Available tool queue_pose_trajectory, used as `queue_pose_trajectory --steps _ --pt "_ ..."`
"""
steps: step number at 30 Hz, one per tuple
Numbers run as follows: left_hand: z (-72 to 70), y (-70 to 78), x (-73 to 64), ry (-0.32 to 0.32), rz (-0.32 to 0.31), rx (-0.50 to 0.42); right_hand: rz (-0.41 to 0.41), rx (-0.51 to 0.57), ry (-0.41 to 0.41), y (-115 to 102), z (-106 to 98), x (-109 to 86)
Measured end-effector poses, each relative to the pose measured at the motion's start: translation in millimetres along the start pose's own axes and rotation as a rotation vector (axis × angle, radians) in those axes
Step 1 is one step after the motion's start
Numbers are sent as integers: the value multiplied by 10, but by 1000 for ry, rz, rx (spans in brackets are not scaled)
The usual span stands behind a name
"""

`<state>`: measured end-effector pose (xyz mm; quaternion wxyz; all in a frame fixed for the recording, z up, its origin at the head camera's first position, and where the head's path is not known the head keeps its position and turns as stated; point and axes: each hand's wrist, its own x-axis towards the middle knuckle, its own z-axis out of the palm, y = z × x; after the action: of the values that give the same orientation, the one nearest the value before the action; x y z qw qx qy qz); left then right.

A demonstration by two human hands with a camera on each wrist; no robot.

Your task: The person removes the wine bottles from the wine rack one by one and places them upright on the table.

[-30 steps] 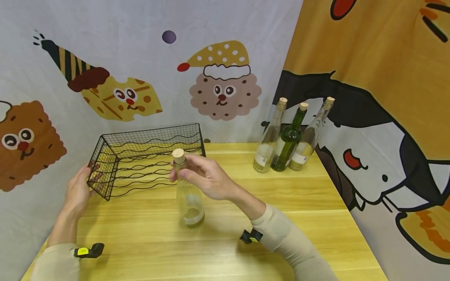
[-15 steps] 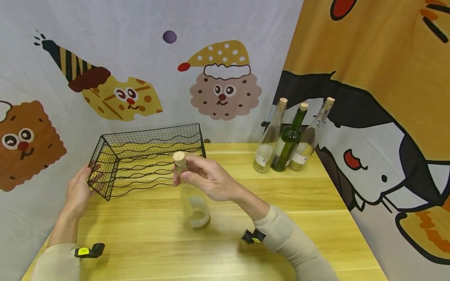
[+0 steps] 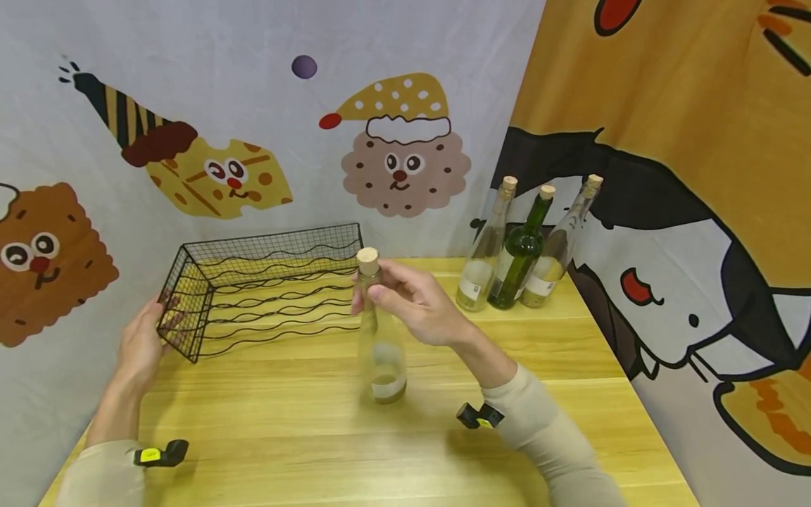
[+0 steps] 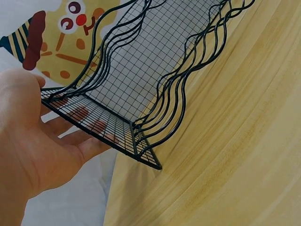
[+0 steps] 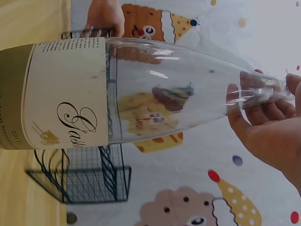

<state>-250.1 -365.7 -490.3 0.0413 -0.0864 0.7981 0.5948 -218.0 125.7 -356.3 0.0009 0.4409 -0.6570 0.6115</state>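
My right hand holds a clear glass wine bottle by its neck, just under the cork. The bottle hangs nearly upright, slightly blurred, close over the table. In the right wrist view the fingers curl round the neck of the bottle, and its white label shows dark script. A black wire wine rack with wavy rods stands at the back left. My left hand holds its left end. In the left wrist view that hand has its fingers spread behind the rack's mesh end panel, thumb by the corner.
At the back right stand three corked bottles: a clear one, a green one and another clear one. A printed cloth hangs behind the wooden table, with another at the right.
My right hand has carried the bottle to the right, away from the middle of the rack's front. My left hand and the rack have stayed in place.
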Motion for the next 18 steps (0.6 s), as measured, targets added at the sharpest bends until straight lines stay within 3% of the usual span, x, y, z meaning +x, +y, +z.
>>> queue_pose_trajectory --steps 6,13,18 --pt "-7 -21 -1 -4 8 -13 36 -120 114 -41 -229 -74" --pt "-12 -10 -2 2 -5 12 99 -139 251 -106 -453 -110" --pt "-9 -17 -16 9 -1 17 124 -214 346 -99 -571 -120"
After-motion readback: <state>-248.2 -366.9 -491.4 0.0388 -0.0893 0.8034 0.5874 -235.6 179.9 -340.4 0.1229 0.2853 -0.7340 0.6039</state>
